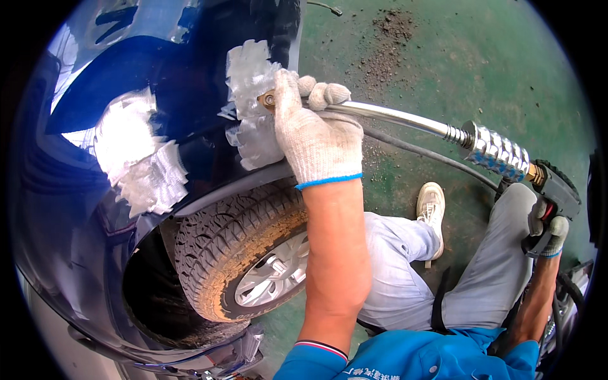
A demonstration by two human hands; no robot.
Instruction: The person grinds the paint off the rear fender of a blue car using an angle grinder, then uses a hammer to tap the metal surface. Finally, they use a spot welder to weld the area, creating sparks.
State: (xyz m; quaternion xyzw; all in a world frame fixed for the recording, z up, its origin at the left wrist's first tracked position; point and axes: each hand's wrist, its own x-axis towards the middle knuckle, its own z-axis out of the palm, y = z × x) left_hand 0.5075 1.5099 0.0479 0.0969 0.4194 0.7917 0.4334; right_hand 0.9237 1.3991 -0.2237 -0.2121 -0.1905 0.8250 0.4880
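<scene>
In white knit gloves with blue cuffs, my two hands hold a slide-hammer dent puller with a pistol grip. My left hand (322,139) wraps round the front of its shiny shaft (399,116), right at the dark blue car panel (196,107). A brass-coloured tip (267,100) pokes out beside the left thumb, over a bare-metal sanded patch (250,66); whether it touches is unclear. Toward the rear sits the chrome ribbed sliding weight (500,152). At the far right my right hand (556,235) grips the black pistol handle (558,195), near a red trigger.
A second sanded patch (139,152) shines farther left on the panel. Below is the wheel arch with a muddy tire (218,253) and silver rim (275,272). A dark cable (430,154) runs under the shaft. Loose dirt (389,41) lies on the green floor (481,69).
</scene>
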